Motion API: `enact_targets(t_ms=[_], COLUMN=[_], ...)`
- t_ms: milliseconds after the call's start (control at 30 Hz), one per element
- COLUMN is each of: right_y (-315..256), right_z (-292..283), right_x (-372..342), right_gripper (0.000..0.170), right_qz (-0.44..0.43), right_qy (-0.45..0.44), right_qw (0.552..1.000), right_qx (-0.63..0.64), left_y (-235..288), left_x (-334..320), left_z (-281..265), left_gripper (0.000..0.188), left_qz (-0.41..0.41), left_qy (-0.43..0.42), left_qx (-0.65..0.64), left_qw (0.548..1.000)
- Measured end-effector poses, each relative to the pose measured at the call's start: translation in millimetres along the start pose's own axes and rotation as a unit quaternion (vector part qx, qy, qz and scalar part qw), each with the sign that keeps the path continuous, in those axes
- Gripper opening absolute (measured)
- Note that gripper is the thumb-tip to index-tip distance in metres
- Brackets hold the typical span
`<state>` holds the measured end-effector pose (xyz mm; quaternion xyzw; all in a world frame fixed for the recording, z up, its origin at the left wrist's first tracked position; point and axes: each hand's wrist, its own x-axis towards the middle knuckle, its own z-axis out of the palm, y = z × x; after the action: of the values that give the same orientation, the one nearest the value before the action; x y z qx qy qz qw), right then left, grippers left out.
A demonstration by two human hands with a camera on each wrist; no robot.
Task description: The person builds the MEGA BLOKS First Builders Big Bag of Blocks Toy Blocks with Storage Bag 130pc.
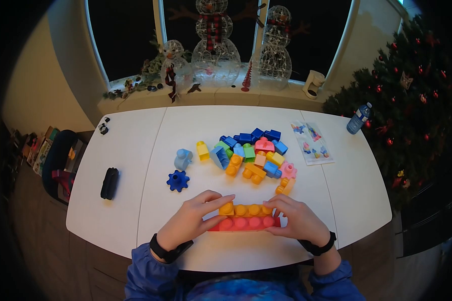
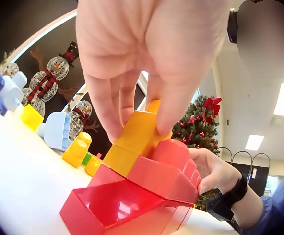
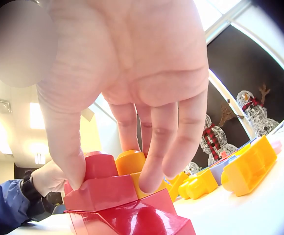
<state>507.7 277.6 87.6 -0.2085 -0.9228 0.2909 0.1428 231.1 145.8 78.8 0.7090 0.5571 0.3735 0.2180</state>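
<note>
A red toy building block (image 1: 241,223) with a row of studs lies along the near side of an orange row of blocks (image 1: 247,209). Both sit over a shiny red slanted block (image 2: 120,205). At the row's left end, my left hand (image 1: 188,219) pinches a yellow-orange block (image 2: 138,128) between thumb and fingers; it stands on the row. My right hand (image 1: 302,219) grips the right end of the rows, thumb against the red block's near side and fingers on the orange side.
Loose building blocks (image 1: 248,153) lie in a pile beyond my hands, with a dark blue gear (image 1: 178,181) to the left. A black case (image 1: 110,183), a picture sheet (image 1: 312,143) and a water bottle (image 1: 359,118) are on the white table (image 1: 191,251).
</note>
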Motion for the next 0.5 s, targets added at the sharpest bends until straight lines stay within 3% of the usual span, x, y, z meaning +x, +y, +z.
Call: enact_targets(t_ms=[167,300,400,433,500], right_y=[0.4,-13.3,-13.5,-18.9,-8.6], right_z=[-0.5,-15.5,-38.7,-47.6,-53.1], right_x=[-1.4,2.8,15.3,21.7,42.0], right_gripper=[0.06,0.069,0.072,0.066,0.062], right_qz=[-0.003,0.004,0.006,0.028,-0.036], right_qy=[-0.001,-0.013,0.011,0.0,-0.021], right_qw=[1.0,1.0,0.997,0.995,0.981], right_qx=[-0.023,-0.005,-0.071,-0.099,-0.189], left_y=[-0.6,6.3,3.0,-2.5,-9.0], left_x=[2.1,-5.6,-12.7,-14.2,-14.9], left_z=[-2.1,3.6,4.8,7.3,10.0], left_gripper=[0.059,0.078,0.092,0.095,0.098], left_qz=[-0.011,-0.005,-0.009,-0.015,-0.039], left_qy=[-0.035,0.013,0.0,-0.004,-0.018], left_qx=[0.006,0.013,0.017,0.015,-0.004], left_qw=[0.999,1.0,1.0,1.0,0.999])
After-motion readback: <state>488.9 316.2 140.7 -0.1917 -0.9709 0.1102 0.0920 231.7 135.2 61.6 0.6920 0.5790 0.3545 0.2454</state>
